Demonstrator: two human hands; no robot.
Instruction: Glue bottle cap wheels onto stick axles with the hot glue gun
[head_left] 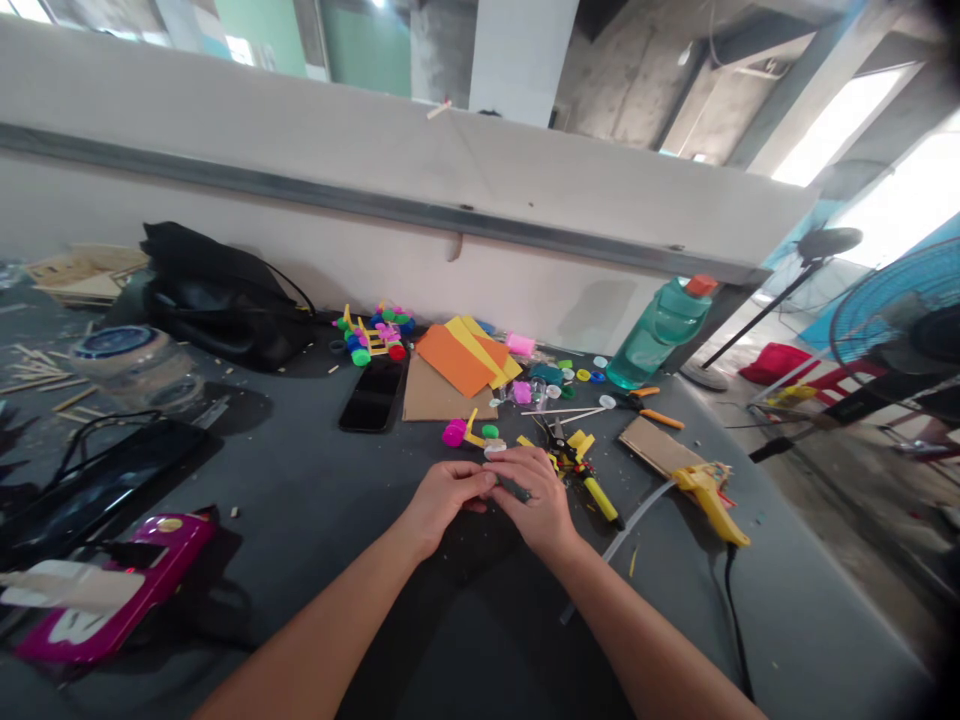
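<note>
My left hand (442, 500) and my right hand (534, 497) meet over the dark grey table (315, 520), fingers curled and pinched together. Between them lies a small dark object (516, 490), held by my right hand's fingers; what it is I cannot make out. My left hand's fingertips press against the same spot. Just beyond the hands lie a pink bottle cap (454, 433) on a yellow stick, a green cap (490, 432) and a white cap (495, 449).
A yellow glue gun (711, 497) with its cord lies to the right, near yellow-handled cutters (600, 495) and cardboard (658, 447). Orange and yellow foam sheets (465, 358), a phone (373, 395), a black bag (217, 295), a teal bottle (660, 330) and a pink device (120, 595) surround the hands.
</note>
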